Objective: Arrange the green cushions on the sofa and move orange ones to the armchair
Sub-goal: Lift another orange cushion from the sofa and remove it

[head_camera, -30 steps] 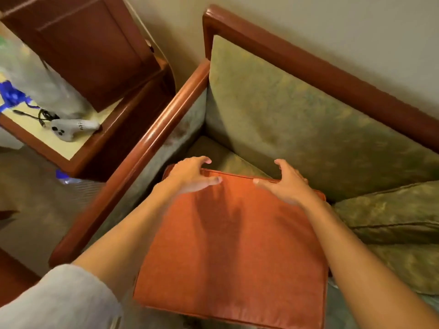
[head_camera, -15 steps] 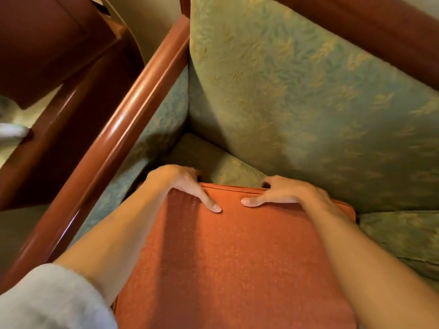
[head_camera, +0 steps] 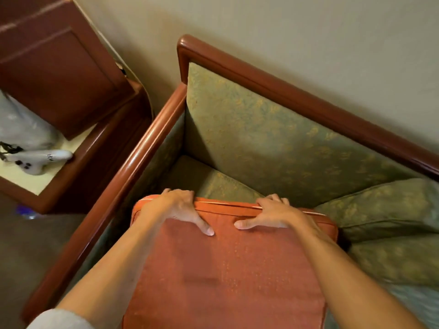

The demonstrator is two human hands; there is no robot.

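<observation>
We have the orange cushion (head_camera: 228, 269) by its far edge: left hand (head_camera: 180, 207) and right hand (head_camera: 273, 214) side by side, fingers curled over the piped rim, thumbs flat on the top face, both clamped on it. The cushion lies in the sofa (head_camera: 273, 143) corner, near edge out of frame; just beyond the grip sits bare green seat, and right of it a green cushion (head_camera: 384, 205). Step in hand, we judge: lifting the orange one out for the armchair. Whether it is clear of the seat we cannot tell. Next move calls for raising it past the wooden arm (head_camera: 133, 167) left of the grip, then turning away; the armchair is not in view.
</observation>
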